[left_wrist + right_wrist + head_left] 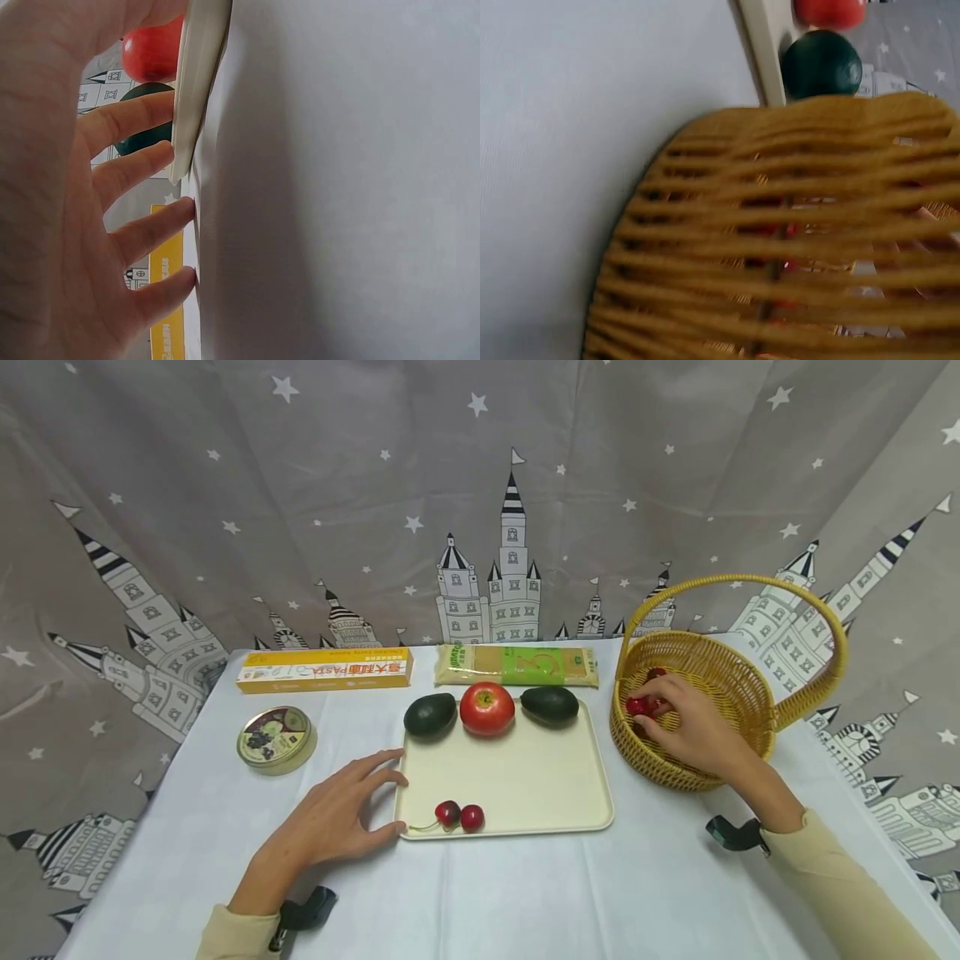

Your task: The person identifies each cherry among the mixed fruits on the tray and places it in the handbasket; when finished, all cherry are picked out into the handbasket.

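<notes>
At the right, my right hand (693, 727) reaches into the yellow wicker basket (738, 689). Its thumb and fingers pinch a red cherry (642, 706) near the basket's left wall; a darker cherry (656, 673) shows just behind the fingers. In the right wrist view the basket's weave (780, 225) hides most of that hand. My left hand (326, 818) rests with spread fingers against the left edge of the cream tray (540, 777), the thumb at its near corner. Two cherries (472, 818) lie at the tray's front left. Along its back sit a tomato (487, 709) and two avocados (431, 716).
Behind the tray lie a pasta bag (517, 665) and a yellow pasta box (326, 670). A round tin (276, 739) stands left of the tray. The basket's tall handle (838, 643) arches above its right side. A grey curtain (420, 460) hangs behind the table.
</notes>
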Available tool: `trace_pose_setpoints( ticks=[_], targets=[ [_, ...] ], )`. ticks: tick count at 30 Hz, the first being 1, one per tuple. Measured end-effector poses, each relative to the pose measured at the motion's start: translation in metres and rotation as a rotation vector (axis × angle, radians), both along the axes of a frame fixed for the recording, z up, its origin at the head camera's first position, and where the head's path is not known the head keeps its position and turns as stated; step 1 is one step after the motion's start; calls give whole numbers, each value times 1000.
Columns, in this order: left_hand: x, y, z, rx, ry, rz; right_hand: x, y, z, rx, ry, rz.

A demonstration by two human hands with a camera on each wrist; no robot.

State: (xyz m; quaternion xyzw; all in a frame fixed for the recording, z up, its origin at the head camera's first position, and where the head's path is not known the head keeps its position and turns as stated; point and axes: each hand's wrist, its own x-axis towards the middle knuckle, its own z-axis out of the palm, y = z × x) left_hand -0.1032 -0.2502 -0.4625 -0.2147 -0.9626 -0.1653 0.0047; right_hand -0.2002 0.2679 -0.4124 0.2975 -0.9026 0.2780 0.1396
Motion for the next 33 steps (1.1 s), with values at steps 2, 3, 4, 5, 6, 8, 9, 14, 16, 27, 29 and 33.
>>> trace_pose_setpoints(
  ticks=[2,3,4,5,6,8,9,14,16,27,29,33],
  targets=[
    [0,0,0,3,0,1,-2,3,0,14,-3,-7],
    [1,0,1,4,-1,1,-2,4,0,20,-5,-12],
    [1,0,1,6,-2,1,-3,5,0,23,-12,-19],
    [1,0,1,7,-4,1,-4,7,0,27,-21,-23],
    [1,0,1,7,-4,0,-4,8,0,32,-28,-27],
    [0,-1,1,9,-2,-3,-6,11,0,40,-44,-38],
    [0,-1,1,10,-1,-5,-6,12,0,44,-52,-42],
    [0,-1,1,17,3,-10,-11,21,-3,72,-94,-58],
    [-1,-1,0,18,4,-12,-13,24,-4,85,-108,-66],
    [-1,-1,0,20,18,-14,-21,37,-7,143,-152,-124],
    [-1,0,0,21,24,-15,-22,38,-7,147,-163,-130],
    [0,0,0,14,17,-11,-23,41,-9,155,-181,-137]
  ],
)
